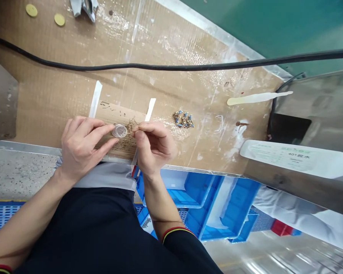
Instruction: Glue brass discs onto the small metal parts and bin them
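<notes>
Here, the left hand (81,146) grasps a small disc (119,130) between index finger and thumb: round, silvery, glossy, pale-rimmed, over the desk (205,91). Just beside it, the right hand (156,146) has its fingers pinching a thin strand (130,133) that reaches the disc's edge. Right of those fingers lie blue-and-brassy bits (183,119); farther right, a white bottle (297,158) reads "401胶水" (its green print is too blurred to read).
</notes>
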Demonstrator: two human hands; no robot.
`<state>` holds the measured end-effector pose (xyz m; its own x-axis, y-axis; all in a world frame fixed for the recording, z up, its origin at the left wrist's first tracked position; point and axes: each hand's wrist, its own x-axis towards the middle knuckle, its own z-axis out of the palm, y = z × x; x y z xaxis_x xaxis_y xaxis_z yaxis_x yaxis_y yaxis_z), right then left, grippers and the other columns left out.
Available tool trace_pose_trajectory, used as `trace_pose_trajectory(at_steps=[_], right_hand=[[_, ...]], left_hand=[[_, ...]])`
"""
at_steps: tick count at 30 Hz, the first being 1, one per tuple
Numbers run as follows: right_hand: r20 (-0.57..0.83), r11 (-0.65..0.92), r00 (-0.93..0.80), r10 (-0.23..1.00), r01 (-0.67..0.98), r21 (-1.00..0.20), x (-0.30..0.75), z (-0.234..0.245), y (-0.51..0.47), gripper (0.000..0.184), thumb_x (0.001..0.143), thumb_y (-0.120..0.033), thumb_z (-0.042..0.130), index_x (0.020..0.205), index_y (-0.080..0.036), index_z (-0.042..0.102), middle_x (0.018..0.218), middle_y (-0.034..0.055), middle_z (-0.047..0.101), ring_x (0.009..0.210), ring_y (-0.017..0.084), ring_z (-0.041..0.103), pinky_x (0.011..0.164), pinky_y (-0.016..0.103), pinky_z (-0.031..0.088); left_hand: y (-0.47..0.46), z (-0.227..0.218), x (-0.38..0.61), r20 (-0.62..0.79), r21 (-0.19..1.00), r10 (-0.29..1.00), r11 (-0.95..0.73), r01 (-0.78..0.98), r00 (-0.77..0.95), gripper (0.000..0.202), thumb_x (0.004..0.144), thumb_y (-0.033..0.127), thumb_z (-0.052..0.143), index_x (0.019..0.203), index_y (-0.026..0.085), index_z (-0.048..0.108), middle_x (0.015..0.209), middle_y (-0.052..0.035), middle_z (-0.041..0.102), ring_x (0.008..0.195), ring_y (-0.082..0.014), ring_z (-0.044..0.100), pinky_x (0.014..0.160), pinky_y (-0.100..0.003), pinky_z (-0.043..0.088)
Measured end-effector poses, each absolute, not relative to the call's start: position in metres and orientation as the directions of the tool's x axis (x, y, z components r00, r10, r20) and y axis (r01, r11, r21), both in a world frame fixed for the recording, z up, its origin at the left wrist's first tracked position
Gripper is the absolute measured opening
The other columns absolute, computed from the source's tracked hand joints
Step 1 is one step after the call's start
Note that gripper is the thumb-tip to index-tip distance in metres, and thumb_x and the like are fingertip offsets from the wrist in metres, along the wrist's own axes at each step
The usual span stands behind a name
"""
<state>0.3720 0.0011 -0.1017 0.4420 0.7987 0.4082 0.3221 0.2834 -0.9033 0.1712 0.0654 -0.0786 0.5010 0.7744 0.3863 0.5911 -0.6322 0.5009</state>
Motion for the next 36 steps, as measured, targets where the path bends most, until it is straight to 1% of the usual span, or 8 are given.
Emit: trace_pose_trajectory(at_steps=[3,9,13,19,22,24,27,36], right_hand=[[0.409,0.274,0.437,0.801,0.340,-0.900,0.3716,-0.1017,0.0007,0.010,0.114,-0.028,0.077,0.123,-0.032,0.080,0.106,0.0000,0.083,0.092,0.019,0.084,0.083,0.040,0.074],[0.402,0.266,0.439,0.803,0.340,-0.902,0.3715,-0.1007,0.0004,0.010,0.113,-0.027,0.078,0.122,-0.031,0.079,0.105,0.0002,0.083,0.092,0.020,0.085,0.083,0.041,0.074],[0.391,0.250,0.432,0.813,0.346,-0.904,0.3720,-0.1004,-0.0001,0.008,0.113,-0.029,0.079,0.120,-0.030,0.080,0.104,0.0006,0.083,0.091,0.020,0.084,0.082,0.041,0.074],[0.368,0.235,0.430,0.824,0.332,-0.914,0.3721,-0.1005,-0.0006,0.006,0.113,-0.030,0.078,0.119,-0.030,0.080,0.105,0.0007,0.082,0.090,0.020,0.084,0.082,0.040,0.073],[0.354,0.246,0.431,0.830,0.288,-0.926,0.3719,-0.1009,-0.0010,0.009,0.113,-0.026,0.078,0.120,-0.030,0.081,0.106,-0.0001,0.083,0.092,0.019,0.084,0.084,0.039,0.072],[0.345,0.241,0.428,0.835,0.280,-0.929,0.3718,-0.1015,-0.0014,0.010,0.113,-0.026,0.077,0.121,-0.031,0.081,0.106,-0.0005,0.083,0.094,0.019,0.084,0.085,0.039,0.072],[0.342,0.228,0.422,0.839,0.298,-0.927,0.3717,-0.1026,-0.0020,0.009,0.114,-0.028,0.077,0.121,-0.030,0.080,0.106,-0.0006,0.083,0.094,0.018,0.084,0.085,0.038,0.073],[0.343,0.229,0.418,0.841,0.300,-0.926,0.3717,-0.1065,-0.0034,0.008,0.113,-0.032,0.078,0.120,-0.031,0.081,0.104,0.0004,0.084,0.091,0.020,0.083,0.083,0.040,0.073]], left_hand=[[0.0652,-0.0781,0.1720,0.365,0.495,0.780,-0.625,0.604,0.509,0.021,0.114,0.046,0.083,0.129,0.032,0.085,0.111,-0.0040,0.086,0.104,-0.0280,0.075,0.088,-0.051,0.057],[0.0665,-0.0808,0.1726,0.438,0.493,0.753,-0.658,0.569,0.491,0.026,0.109,0.044,0.091,0.127,0.025,0.085,0.108,-0.0042,0.085,0.099,-0.0265,0.071,0.084,-0.049,0.056],[0.0659,-0.0808,0.1738,0.419,0.508,0.771,-0.637,0.580,0.480,0.021,0.111,0.042,0.087,0.126,0.028,0.086,0.108,-0.0033,0.085,0.101,-0.0264,0.072,0.086,-0.047,0.055],[0.0649,-0.0811,0.1735,0.393,0.579,0.795,-0.605,0.547,0.463,0.022,0.106,0.038,0.093,0.127,0.033,0.088,0.108,-0.0052,0.086,0.103,-0.0299,0.073,0.089,-0.048,0.051],[0.0650,-0.0808,0.1733,0.386,0.565,0.792,-0.608,0.557,0.472,0.019,0.108,0.037,0.090,0.127,0.035,0.087,0.109,-0.0045,0.086,0.102,-0.0295,0.073,0.089,-0.048,0.051],[0.0651,-0.0804,0.1737,0.395,0.545,0.786,-0.618,0.567,0.476,0.017,0.109,0.037,0.089,0.125,0.033,0.087,0.108,-0.0047,0.086,0.101,-0.0292,0.073,0.088,-0.048,0.051],[0.0647,-0.0799,0.1743,0.392,0.534,0.790,-0.612,0.583,0.471,0.016,0.109,0.039,0.089,0.123,0.030,0.087,0.107,-0.0053,0.087,0.100,-0.0290,0.074,0.087,-0.048,0.052],[0.0638,-0.0799,0.1732,0.335,0.562,0.821,-0.568,0.601,0.462,0.016,0.111,0.042,0.086,0.124,0.034,0.089,0.109,-0.0056,0.088,0.103,-0.0297,0.076,0.090,-0.049,0.054]])
